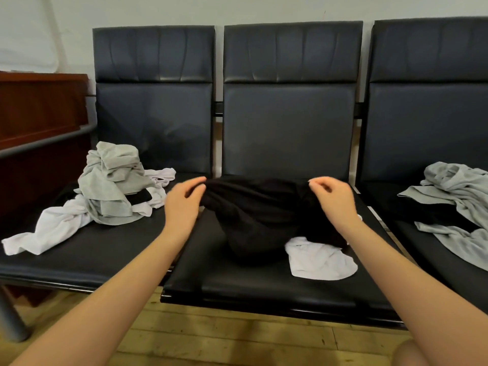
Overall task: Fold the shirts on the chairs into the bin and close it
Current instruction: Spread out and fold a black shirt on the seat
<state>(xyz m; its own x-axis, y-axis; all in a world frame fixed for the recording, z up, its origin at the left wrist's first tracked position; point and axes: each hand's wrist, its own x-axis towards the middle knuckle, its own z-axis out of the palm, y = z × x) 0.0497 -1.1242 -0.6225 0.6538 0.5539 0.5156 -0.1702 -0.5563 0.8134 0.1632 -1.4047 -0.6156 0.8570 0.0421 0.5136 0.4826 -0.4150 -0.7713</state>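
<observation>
The black shirt (264,215) lies bunched on the middle seat (237,283), its top edge stretched side to side between our two hands; its long axis runs left to right, parallel to the seat back, and the bulk sags down toward us from that edge. Our left hand (182,200) pinches the edge at its left end, thumb and fingers closed on the cloth; our right hand (332,196) has its grip curled at the right end, and looks to pinch the cloth there, though blur makes the contact less sure. The hands sit level and well apart, each about equally near its own corner. A white shirt (319,260) lies partly under the black one's near right side, so we judge a straight lift up and away should free the black one; the bin is not in view.
</observation>
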